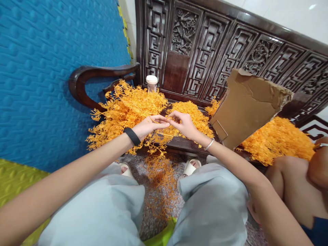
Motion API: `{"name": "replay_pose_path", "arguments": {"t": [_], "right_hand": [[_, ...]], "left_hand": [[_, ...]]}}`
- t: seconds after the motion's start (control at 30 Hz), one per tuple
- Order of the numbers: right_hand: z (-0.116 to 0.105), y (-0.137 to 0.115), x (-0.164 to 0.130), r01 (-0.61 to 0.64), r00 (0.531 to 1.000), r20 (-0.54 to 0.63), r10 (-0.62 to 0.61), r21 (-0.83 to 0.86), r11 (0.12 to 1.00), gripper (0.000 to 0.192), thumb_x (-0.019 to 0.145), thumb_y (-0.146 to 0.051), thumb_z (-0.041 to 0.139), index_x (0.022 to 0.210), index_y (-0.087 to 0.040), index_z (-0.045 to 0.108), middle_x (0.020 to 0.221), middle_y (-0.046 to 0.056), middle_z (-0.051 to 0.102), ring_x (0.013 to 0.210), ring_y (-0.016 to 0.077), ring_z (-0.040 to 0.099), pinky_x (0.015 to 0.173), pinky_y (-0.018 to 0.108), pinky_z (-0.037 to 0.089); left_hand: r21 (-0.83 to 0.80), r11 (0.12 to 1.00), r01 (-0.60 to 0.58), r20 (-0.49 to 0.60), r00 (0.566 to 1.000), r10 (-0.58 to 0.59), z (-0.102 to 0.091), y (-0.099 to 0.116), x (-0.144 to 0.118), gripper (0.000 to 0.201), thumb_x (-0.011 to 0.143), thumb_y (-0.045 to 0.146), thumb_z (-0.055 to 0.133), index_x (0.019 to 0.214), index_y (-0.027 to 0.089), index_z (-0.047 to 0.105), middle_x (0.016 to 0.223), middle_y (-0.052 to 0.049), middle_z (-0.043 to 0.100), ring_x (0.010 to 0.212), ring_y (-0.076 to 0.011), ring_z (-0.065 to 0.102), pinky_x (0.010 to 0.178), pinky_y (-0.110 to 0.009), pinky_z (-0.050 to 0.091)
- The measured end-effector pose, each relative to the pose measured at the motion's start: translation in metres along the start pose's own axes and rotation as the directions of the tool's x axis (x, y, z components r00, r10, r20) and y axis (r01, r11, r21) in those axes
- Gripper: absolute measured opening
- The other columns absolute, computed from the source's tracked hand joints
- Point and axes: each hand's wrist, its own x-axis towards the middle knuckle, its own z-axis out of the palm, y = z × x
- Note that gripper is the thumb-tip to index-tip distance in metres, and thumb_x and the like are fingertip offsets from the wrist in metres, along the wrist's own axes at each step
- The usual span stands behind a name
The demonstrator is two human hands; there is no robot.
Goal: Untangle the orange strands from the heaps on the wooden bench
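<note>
Orange plastic sprigs pinched between both hands over bench edge.

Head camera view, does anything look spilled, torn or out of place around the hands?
Yes. Orange plastic sprigs lie scattered on the floor between the feet, below the piles on the wooden bench. The cardboard sheet leaning on the bench has a ragged, torn top edge. Left hand and right hand pinch one sprig together.

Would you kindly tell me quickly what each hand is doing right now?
Left hand: pinched shut on an orange sprig.
Right hand: pinched shut on the same sprig.
</note>
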Motion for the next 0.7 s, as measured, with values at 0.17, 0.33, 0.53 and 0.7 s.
{"name": "replay_pose_path", "arguments": {"t": [0.17, 0.33, 0.53, 0.7], "right_hand": [[-0.005, 0.005, 0.002, -0.147, 0.988, -0.027, 0.153, 0.158, 0.976, 0.013, 0.075, -0.027, 0.057, 0.075, -0.015, 0.06, 0.068, 0.0, 0.059, 0.054, 0.0079, 0.049, 0.053, 0.021, 0.038], [-0.005, 0.016, 0.004, -0.268, 0.962, 0.031, 0.272, 0.307, 0.913, 0.014, 0.07, -0.028, 0.061, 0.073, -0.014, 0.059, 0.064, -0.001, 0.058, 0.046, 0.0076, 0.051, 0.049, 0.022, 0.04], [-0.011, 0.026, 0.008, -0.328, 0.935, -0.008, 0.355, 0.362, 0.872, 0.016, 0.068, -0.029, 0.064, 0.067, -0.014, 0.058, 0.059, -0.002, 0.057, 0.044, 0.006, 0.049, 0.047, 0.02, 0.04], [-0.018, 0.036, 0.01, -0.412, 0.887, -0.013, 0.462, 0.428, 0.804, 0.018, 0.065, -0.029, 0.067, 0.064, -0.014, 0.057, 0.06, -0.001, 0.058, 0.042, 0.0061, 0.05, 0.046, 0.02, 0.04]], "left_hand": [[0.153, 0.987, -0.053, -0.023, 0.998, 0.057, -0.007, 0.0, 0.005, 0.016, 0.056, 0.029, 0.073, 0.065, 0.018, 0.066, 0.072, -0.002, 0.065, 0.07, -0.0137, 0.057, 0.069, -0.028, 0.041], [0.203, 0.979, -0.021, -0.053, 0.998, 0.033, -0.008, -0.002, 0.007, 0.021, 0.061, 0.038, 0.067, 0.067, 0.018, 0.066, 0.073, -0.003, 0.066, 0.065, -0.0133, 0.054, 0.056, -0.025, 0.035], [0.177, 0.981, -0.083, -0.172, 0.979, 0.114, -0.006, 0.001, 0.006, 0.039, 0.078, 0.048, 0.047, 0.063, 0.016, 0.063, 0.063, -0.002, 0.06, 0.061, -0.0121, 0.051, 0.057, -0.024, 0.034], [0.097, 0.993, -0.067, -0.08, 0.994, 0.074, -0.005, 0.003, 0.004, 0.036, 0.078, 0.045, 0.052, 0.058, 0.015, 0.059, 0.048, 0.001, 0.047, 0.048, -0.0087, 0.04, 0.053, -0.024, 0.031]]}}
